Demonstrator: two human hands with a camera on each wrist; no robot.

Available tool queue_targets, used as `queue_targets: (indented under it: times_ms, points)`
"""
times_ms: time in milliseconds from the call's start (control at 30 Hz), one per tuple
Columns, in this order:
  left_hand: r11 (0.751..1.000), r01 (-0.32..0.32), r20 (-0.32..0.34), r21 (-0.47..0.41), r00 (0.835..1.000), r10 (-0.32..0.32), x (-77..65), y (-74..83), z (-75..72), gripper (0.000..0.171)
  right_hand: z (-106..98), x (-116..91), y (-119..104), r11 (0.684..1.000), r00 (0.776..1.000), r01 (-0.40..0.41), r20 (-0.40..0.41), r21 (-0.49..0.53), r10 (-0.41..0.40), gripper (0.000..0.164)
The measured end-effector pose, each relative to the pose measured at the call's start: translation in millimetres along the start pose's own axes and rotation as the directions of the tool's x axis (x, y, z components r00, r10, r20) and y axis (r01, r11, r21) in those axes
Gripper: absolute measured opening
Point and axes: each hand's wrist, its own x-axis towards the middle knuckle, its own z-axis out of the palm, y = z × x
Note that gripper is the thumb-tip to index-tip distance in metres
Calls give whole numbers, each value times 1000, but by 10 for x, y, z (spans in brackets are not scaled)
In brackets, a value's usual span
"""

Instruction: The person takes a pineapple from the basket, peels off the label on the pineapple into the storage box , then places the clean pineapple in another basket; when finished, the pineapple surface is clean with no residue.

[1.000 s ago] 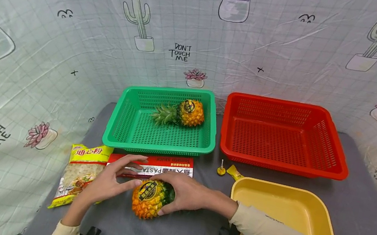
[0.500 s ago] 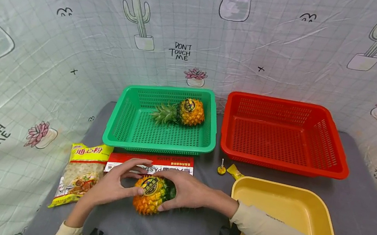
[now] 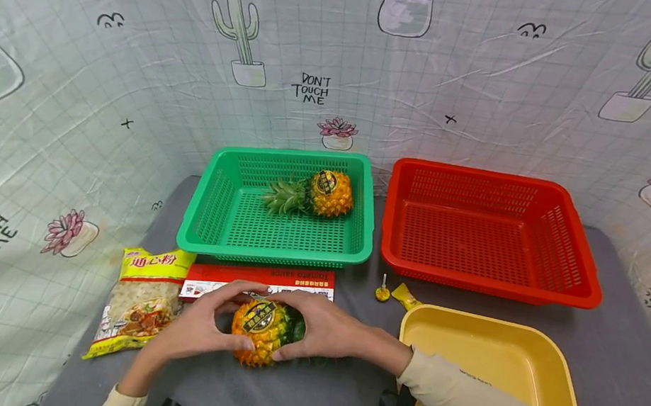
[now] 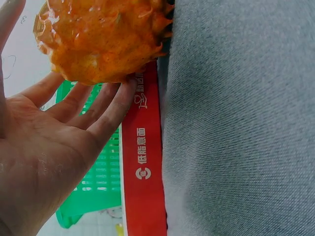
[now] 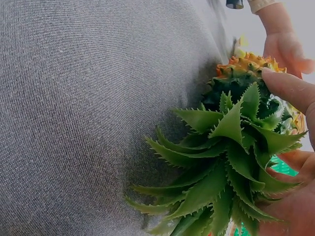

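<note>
"Item, place?"
"One pineapple [image 3: 267, 334], lower centre of my head view."
"Grasp?"
"I log left hand [image 3: 201, 327] half closed, curved round its orange end; right hand [image 3: 328, 333] half closed, gripping its green end."

Left hand [image 3: 202, 327] further round pineapple [image 3: 268, 330], apparently touching.
</note>
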Motion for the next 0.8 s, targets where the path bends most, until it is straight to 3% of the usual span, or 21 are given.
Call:
queue_targets:
  times_ms: [800]
  points:
    - [999, 30, -10, 12, 1000, -30, -6, -14, 86, 67, 6, 5, 2, 1000, 999, -23, -43, 9, 23, 77]
